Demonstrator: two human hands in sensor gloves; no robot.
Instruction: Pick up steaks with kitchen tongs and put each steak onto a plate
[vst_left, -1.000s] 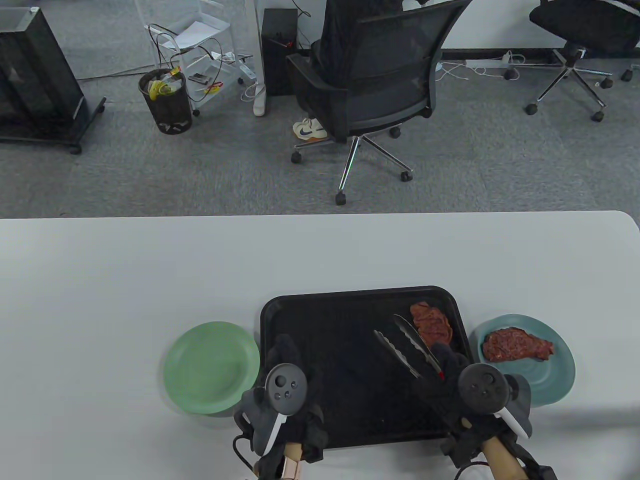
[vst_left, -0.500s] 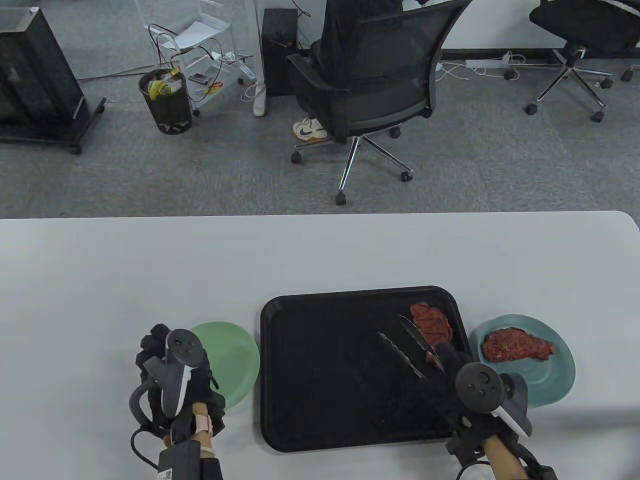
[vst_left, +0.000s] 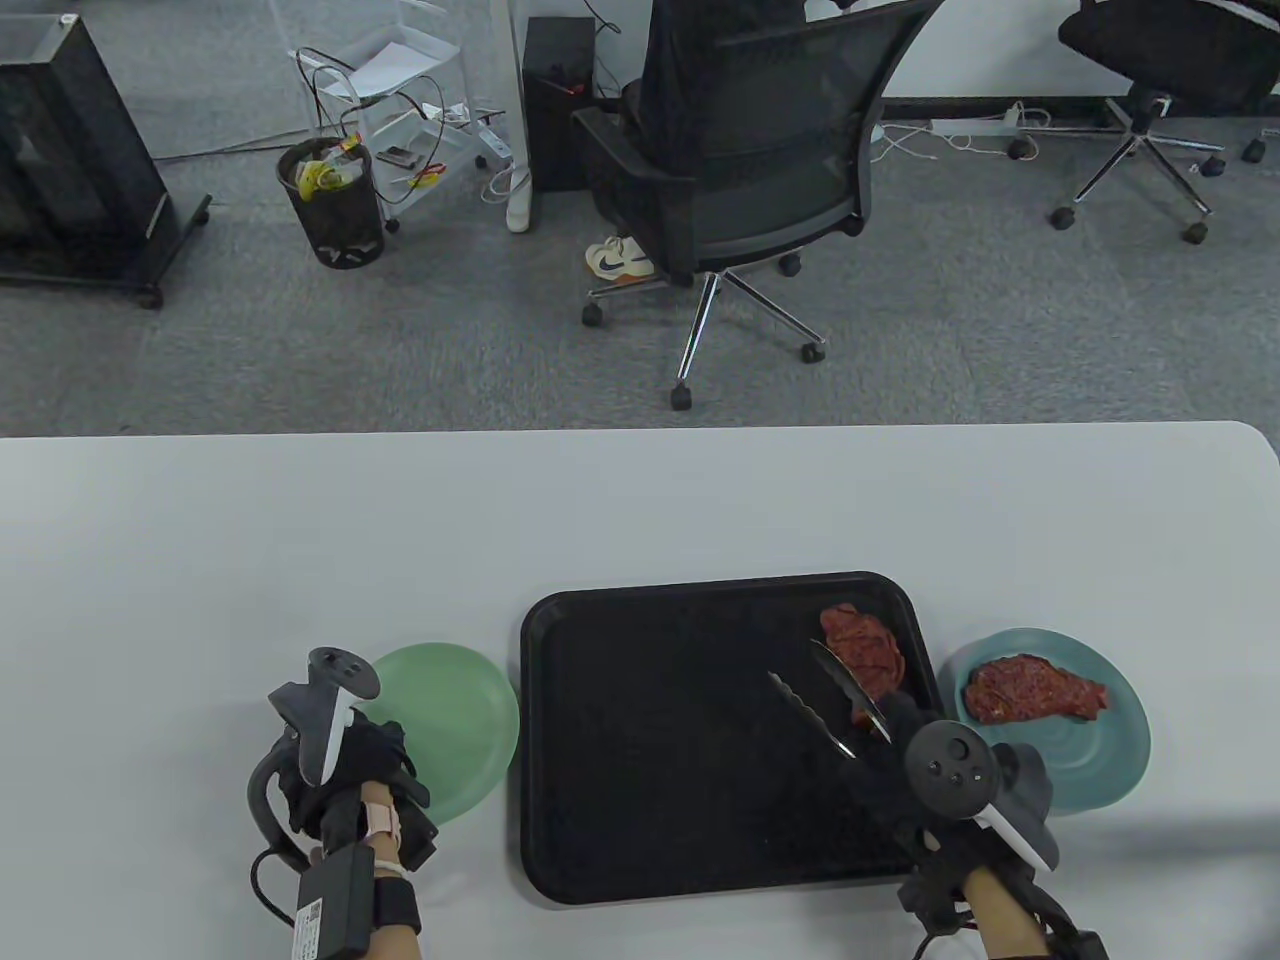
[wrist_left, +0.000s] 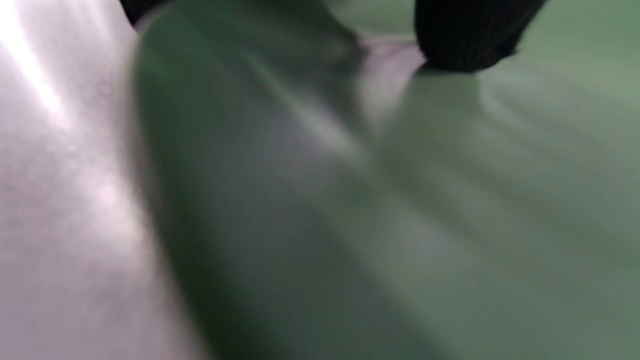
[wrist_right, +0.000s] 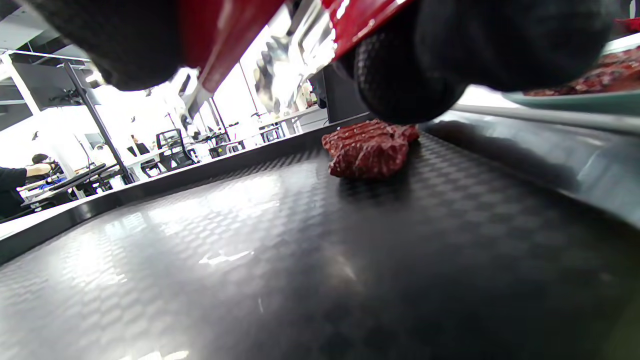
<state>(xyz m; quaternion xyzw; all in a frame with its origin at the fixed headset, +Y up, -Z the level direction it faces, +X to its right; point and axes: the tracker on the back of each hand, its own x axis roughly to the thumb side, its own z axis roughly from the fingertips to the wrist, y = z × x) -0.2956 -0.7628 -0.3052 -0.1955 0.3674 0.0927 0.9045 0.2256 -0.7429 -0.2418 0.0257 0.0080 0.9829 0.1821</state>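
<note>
A red steak (vst_left: 865, 650) (wrist_right: 370, 147) lies in the far right corner of the black tray (vst_left: 680, 750) (wrist_right: 300, 250). A second steak (vst_left: 1035, 688) sits on the blue plate (vst_left: 1100, 780) to the tray's right. My right hand (vst_left: 890, 740) grips the red handles of metal tongs (vst_left: 820, 700) (wrist_right: 225, 35). Their arms are spread, and one tip lies beside the tray steak. My left hand (vst_left: 340, 770) is at the left rim of the bare green plate (vst_left: 450, 720) (wrist_left: 350, 225), with a fingertip (wrist_left: 460, 40) pressed on the plate's surface.
The tray stands between the two plates near the white table's front edge (vst_left: 640, 930). Beyond the table, an office chair (vst_left: 740, 170) and a bin (vst_left: 335, 205) stand on the grey carpet.
My left hand has gone from the tray's front left corner to the green plate's left rim. The right hand with the tongs has shifted slightly right, toward the tray steak.
</note>
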